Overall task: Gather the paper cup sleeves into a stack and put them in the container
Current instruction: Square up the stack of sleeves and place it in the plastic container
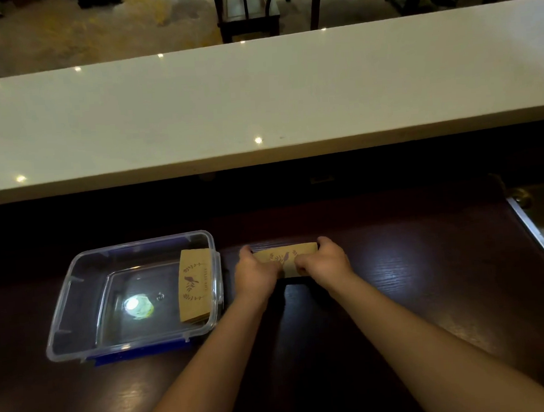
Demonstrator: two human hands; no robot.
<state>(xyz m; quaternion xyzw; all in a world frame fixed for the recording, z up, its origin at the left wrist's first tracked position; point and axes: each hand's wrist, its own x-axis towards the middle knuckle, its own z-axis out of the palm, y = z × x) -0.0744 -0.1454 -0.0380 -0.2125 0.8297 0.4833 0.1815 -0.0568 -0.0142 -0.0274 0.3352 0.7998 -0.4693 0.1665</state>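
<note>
A stack of brown paper cup sleeves (287, 258) with a printed bird and leaf design lies flat on the dark wooden counter. My left hand (255, 272) grips its left end and my right hand (323, 261) grips its right end, fingers curled over the edges. To the left stands a clear plastic container (78, 291), open on top. Inside it, against the right wall, rests another stack of the same sleeves (194, 287), lengthwise front to back.
A blue lid (139, 355) shows under the container's front edge. A raised white countertop (258, 104) runs across behind the dark counter (428, 276). A metal sink edge (540, 237) lies at the far right. Dark chairs stand beyond.
</note>
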